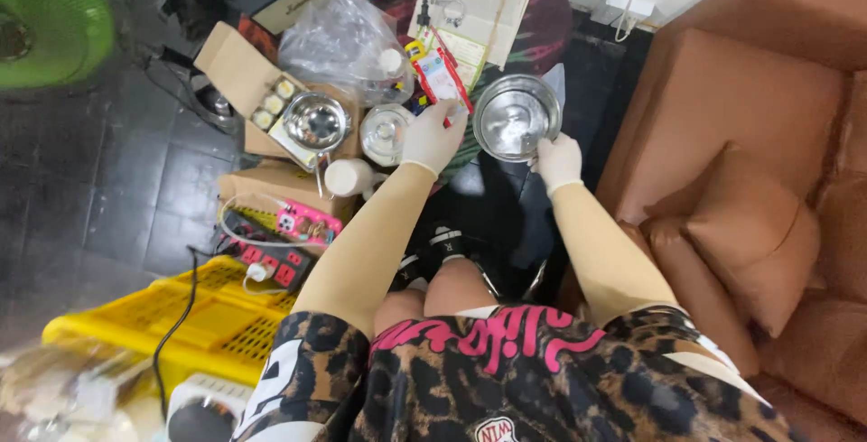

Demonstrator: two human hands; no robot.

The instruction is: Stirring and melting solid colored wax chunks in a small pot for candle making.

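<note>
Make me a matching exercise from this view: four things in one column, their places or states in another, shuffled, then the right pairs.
Things:
1. large steel bowl
2. red and white packet
3. small steel bowl
4. yellow crate

Places or states:
A. on the floor, lower left, with a black cable across it
B. rim held by the right hand
C. resting on a cardboard box
D. at the fingers of the left hand

Pairs: 1-B, 2-D, 3-C, 4-A

A steel bowl (516, 118) sits right of the lidded pot (386, 133).
</note>
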